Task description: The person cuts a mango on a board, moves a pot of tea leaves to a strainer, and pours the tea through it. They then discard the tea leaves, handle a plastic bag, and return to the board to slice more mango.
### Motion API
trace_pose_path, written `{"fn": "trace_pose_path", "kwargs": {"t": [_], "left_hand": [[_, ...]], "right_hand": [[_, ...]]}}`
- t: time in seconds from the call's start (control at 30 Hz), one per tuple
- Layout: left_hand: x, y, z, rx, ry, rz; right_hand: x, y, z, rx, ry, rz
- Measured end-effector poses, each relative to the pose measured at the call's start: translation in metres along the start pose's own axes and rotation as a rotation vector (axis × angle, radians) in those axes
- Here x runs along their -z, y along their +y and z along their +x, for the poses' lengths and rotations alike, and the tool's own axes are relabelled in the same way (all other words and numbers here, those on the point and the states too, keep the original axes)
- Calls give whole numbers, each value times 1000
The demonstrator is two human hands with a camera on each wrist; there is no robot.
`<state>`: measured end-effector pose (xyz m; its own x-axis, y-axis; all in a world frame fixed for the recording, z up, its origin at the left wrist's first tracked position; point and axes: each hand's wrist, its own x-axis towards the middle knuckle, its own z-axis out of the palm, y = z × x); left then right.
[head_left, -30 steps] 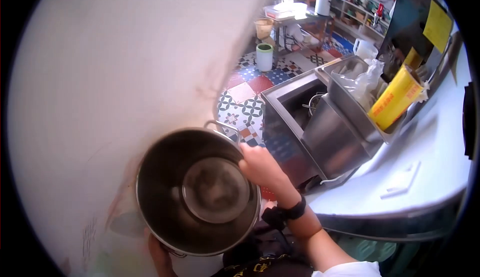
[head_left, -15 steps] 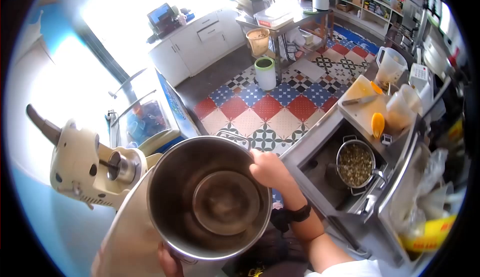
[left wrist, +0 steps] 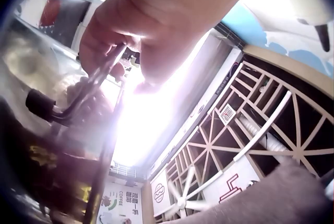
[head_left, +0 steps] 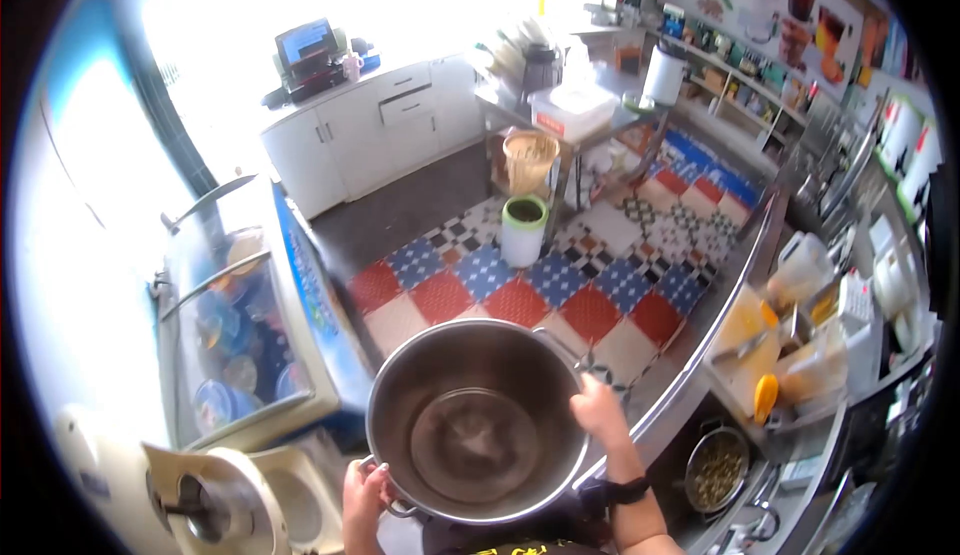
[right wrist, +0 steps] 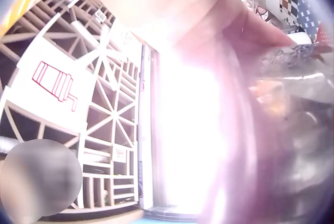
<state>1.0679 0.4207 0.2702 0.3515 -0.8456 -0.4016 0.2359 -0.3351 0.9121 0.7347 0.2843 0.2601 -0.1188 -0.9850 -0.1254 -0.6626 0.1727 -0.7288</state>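
Observation:
A large steel pot [head_left: 475, 445], its inside bare metal, is held upright in front of the body at the lower middle of the head view. My left hand [head_left: 363, 495] grips the pot's left handle; the left wrist view shows the fingers of that hand [left wrist: 141, 36] curled round the metal handle [left wrist: 88, 88]. On the pot's right side my right hand [head_left: 600, 410] holds on at the rim by the other handle, which it partly hides. The right wrist view has this hand [right wrist: 229, 20] against the pot's shiny wall [right wrist: 297, 125], with glare over much of it.
A glass-topped freezer [head_left: 230, 325] stands left, a cream machine [head_left: 225, 510] below it. To the right, a sink holds a strainer pot [head_left: 717, 470] beside a cutting board [head_left: 745, 345]. Ahead on the tiled floor is a white bin [head_left: 523, 240] by a metal table [head_left: 590, 135].
The view has swung from the white wall to the open room. The pot, held by both hands throughout, now appears farther right in the head view, and the freezer shows more fully.

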Motion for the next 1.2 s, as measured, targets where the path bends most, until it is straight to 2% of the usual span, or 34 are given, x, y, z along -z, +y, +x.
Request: {"fn": "trace_pose_path", "kwargs": {"t": [0.07, 0.17, 0.3, 0.43, 0.57, 0.67, 0.7, 0.77, 0.8, 0.83, 0.93, 0.97, 1.0, 1.07, 1.17, 1.2], "left_hand": [[6, 28, 50, 10, 28, 136], [20, 66, 123, 21, 30, 163], [24, 126, 201, -15, -41, 306], [7, 167, 295, -13, -79, 384], [-38, 198, 385, 5, -113, 394], [-73, 203, 457, -1, -56, 407], [-86, 206, 479, 19, -24, 449], [-120, 221, 519, 102, 32, 552], [-136, 226, 536, 86, 21, 526], [-147, 227, 553, 83, 12, 567], [-190, 249, 610, 41, -49, 624], [-205, 262, 626, 51, -72, 680], [-223, 276, 644, 53, -95, 733], [-245, 287, 684, 59, -127, 690], [-258, 297, 750, 66, -199, 658], [-257, 295, 778, 69, -212, 640]], "right_hand": [[-20, -28, 45, -3, -63, -20], [-42, -72, 101, 19, -116, 27], [-71, -98, 163, -109, -195, 109], [-100, -90, 220, -164, -233, 256], [-121, -86, 296, -194, -242, 310], [-155, -72, 368, -123, -159, 420], [-169, -63, 395, -158, -250, 586], [-182, -65, 452, -310, -307, 927], [-186, -70, 471, -406, -332, 1099], [-187, -68, 499, -550, -453, 1279], [-200, -79, 549, -798, -309, 1487], [-219, -66, 563, -774, -374, 1547], [-241, -49, 577, -873, -463, 1606], [-254, -54, 615, -979, -607, 1702], [-274, -77, 660, -1019, -612, 1632], [-291, -71, 677, -1100, -690, 1610]]}}
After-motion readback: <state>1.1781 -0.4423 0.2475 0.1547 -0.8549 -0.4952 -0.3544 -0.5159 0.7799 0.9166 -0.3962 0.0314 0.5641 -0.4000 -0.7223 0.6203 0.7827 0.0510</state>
